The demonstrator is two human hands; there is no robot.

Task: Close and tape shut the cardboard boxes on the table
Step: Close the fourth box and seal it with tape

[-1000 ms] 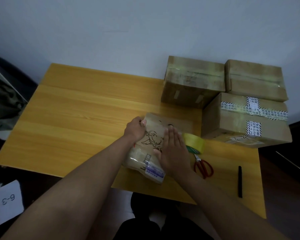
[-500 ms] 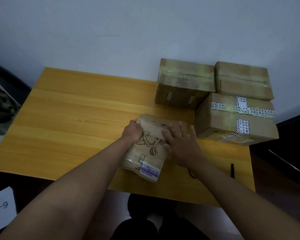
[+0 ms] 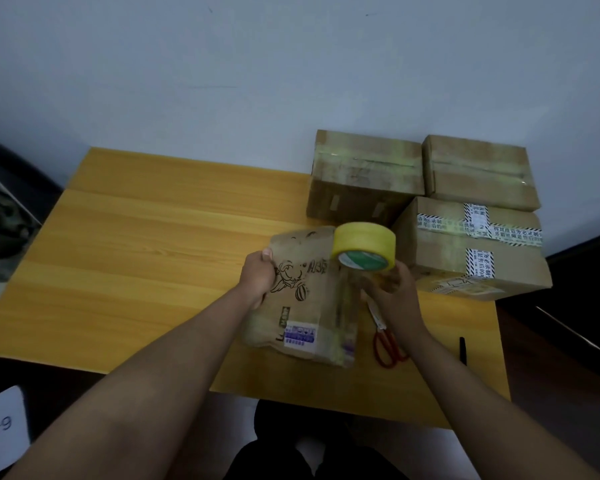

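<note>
Dim, flat indoor light with a bluish cast on the wall; shadows are soft. The counter bows from wide-angle distortion, its left and right sides falling into near-black. Detail is soft and slightly noisy throughout.

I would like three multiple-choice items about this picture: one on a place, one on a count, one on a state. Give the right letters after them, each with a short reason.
1. Where do the scissors lie?
A. on the table, right of the near box
B. on top of a far box
C. on the floor

2. How many boxes stand at the table's far right?
A. one
B. three
C. five

3. What is the right hand doing?
A. resting flat on the table
B. holding the tape roll
C. gripping the scissors

Answers:
1 A: they lie on the table beside the near box.
2 B: three are grouped there.
3 B: its fingers hold the yellow tape roll above the box.
</note>
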